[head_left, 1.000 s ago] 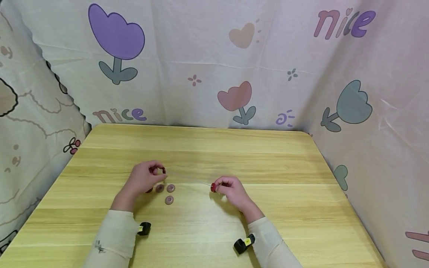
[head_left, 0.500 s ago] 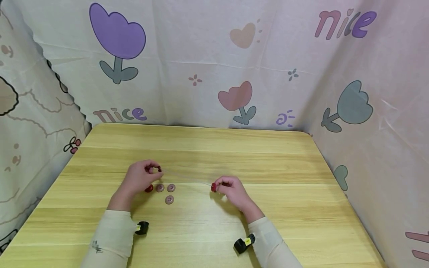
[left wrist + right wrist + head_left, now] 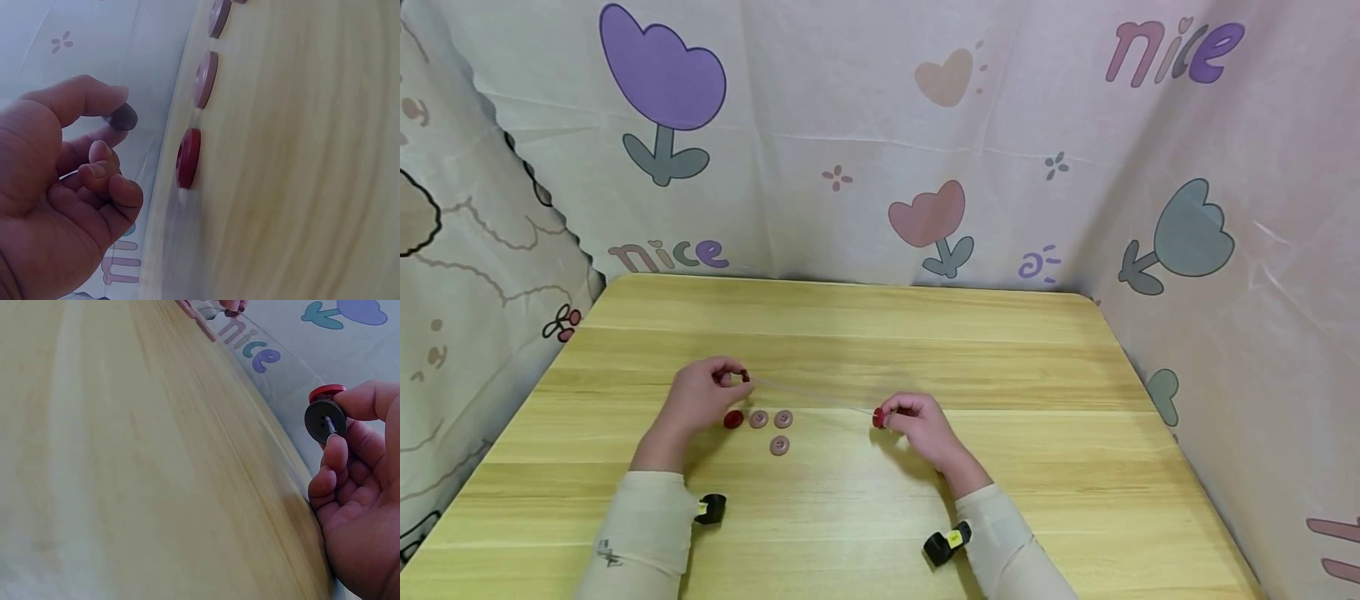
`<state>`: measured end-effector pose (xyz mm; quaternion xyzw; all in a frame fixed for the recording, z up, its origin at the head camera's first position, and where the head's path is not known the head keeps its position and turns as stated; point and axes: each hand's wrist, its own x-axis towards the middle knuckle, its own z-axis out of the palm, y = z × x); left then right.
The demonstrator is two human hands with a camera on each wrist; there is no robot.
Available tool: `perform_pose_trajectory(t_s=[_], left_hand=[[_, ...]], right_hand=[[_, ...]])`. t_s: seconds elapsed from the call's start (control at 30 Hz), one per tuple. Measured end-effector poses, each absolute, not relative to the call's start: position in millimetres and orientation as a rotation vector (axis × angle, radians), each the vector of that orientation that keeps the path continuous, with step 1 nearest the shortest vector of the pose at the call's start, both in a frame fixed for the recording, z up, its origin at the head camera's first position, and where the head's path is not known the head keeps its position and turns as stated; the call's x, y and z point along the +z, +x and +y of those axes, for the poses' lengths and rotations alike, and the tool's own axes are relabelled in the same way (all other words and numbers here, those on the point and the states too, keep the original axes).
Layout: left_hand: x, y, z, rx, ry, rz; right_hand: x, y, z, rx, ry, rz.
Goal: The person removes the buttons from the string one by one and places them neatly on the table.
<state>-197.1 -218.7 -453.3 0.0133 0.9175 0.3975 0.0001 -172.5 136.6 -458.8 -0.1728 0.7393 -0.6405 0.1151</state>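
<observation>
My left hand (image 3: 696, 396) pinches a dark button (image 3: 123, 117) between thumb and forefinger, its other fingers loosely curled. A thin, pale string (image 3: 808, 393) stretches from that button across to my right hand (image 3: 921, 427). There, the fingertips hold a red button (image 3: 327, 391) and a dark button (image 3: 319, 425) close together, with a bit of string showing at the dark one's holes. Below the left hand, a loose red button (image 3: 733, 419) lies on the table beside pinkish-brown buttons (image 3: 758, 419), one of which (image 3: 779, 445) sits nearer the front.
The wooden table (image 3: 1000, 358) has a pale grain and rounded far corners. A printed cloth (image 3: 820, 100) hangs behind it and along both sides. Black wrist-worn devices (image 3: 711, 509) stick out from both sleeves, low over the tabletop.
My left hand has shifted left with its dark button, lengthening the stretch of string between the hands. The loose red button has come into full view. My right hand stays in place.
</observation>
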Motion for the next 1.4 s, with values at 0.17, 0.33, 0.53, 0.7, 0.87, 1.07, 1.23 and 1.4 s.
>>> perform_pose_trajectory(t_s=[0.17, 0.33, 0.53, 0.7, 0.87, 1.07, 1.23, 1.4], left_hand=[[-454.5, -196.0, -225.9, 1.237, 0.024, 2.899], [-453.7, -194.1, -231.4, 1.242, 0.000, 2.906], [-451.5, -191.0, -236.4, 1.222, -0.007, 2.946], [-450.3, -188.7, -240.2, 1.220, -0.026, 2.956], [-448.8, -186.9, -243.3, 1.207, -0.050, 2.971], [-446.2, -183.8, -245.0, 1.179, -0.022, 2.981], [-442.9, -179.1, -243.3, 1.160, 0.050, 2.933], [-439.3, -172.4, -238.3, 1.154, 0.129, 2.896]], right_hand=[[-458.7, -172.5, 136.1, -1.886, -0.509, 2.164], [-459.5, -172.4, 136.0, -1.886, -0.493, 2.165], [-459.4, -172.2, 135.9, -1.878, -0.499, 2.174], [-459.2, -171.9, 136.0, -1.881, -0.506, 2.168], [-459.9, -172.2, 135.4, -1.891, -0.504, 2.162], [-460.5, -172.1, 135.1, -1.891, -0.510, 2.159], [-460.1, -171.8, 135.8, -1.888, -0.501, 2.154], [-484.3, -181.3, 138.5, -1.898, -0.480, 2.169]])
